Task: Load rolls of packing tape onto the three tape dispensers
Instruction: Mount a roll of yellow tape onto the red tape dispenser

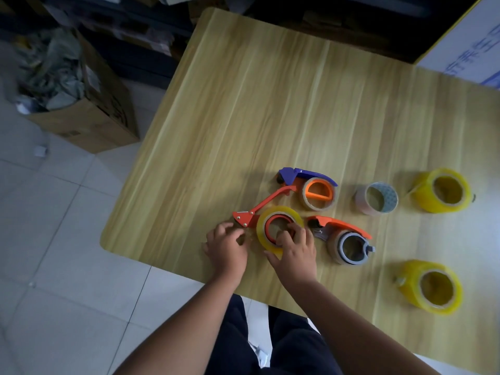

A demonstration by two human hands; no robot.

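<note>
A yellow tape roll (263, 226) sits on the red metal dispenser (247, 217) near the table's front edge. My right hand (295, 250) grips the roll, with fingers in its core. My left hand (227, 244) pinches at the dispenser's cutter end, beside the roll. Behind them lies a purple and orange dispenser (305, 182) with a thin brown roll on it. To the right lies an orange and grey dispenser (343, 239), also carrying a brown roll. A pale loose roll (376, 198) and two thick yellow rolls (441, 190) (430, 286) stand on the right.
The wooden table (270, 104) ends just in front of my hands. A white and yellow box (465, 41) stands at the back right corner. An open cardboard box (78, 96) of crumpled wrap stands on the tiled floor at left.
</note>
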